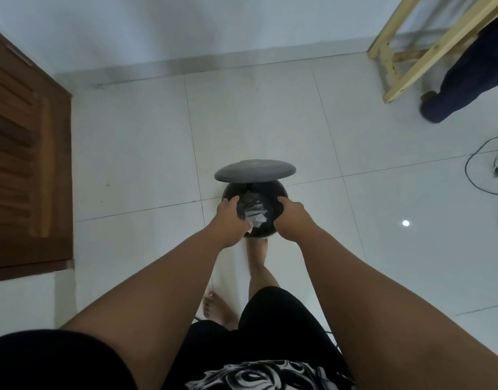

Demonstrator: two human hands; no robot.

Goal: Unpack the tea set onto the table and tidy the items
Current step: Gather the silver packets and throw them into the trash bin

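A round black pedal bin (pixel 270 192) stands on the floor with its grey lid (pixel 255 170) tipped up behind the opening. Crumpled clear plastic wrapping (pixel 255 214) lies inside on the black liner. My left hand (pixel 231 220) reaches over the bin's left rim, its fingers curled at the edge of the wrapping, and a small pale scrap shows by its thumb. My right hand (pixel 291 220) is over the right rim with its fingers bent down into the opening. No tea set piece is in view.
White floor tiles surround the bin. A brown wooden louvred door (pixel 25 164) is at the left. A pale wooden frame (pixel 427 52) and another person's dark trouser leg (pixel 467 80) are at the upper right. Cables (pixel 484 164) lie at the right edge. My bare feet (pixel 259 249) are just behind the bin.
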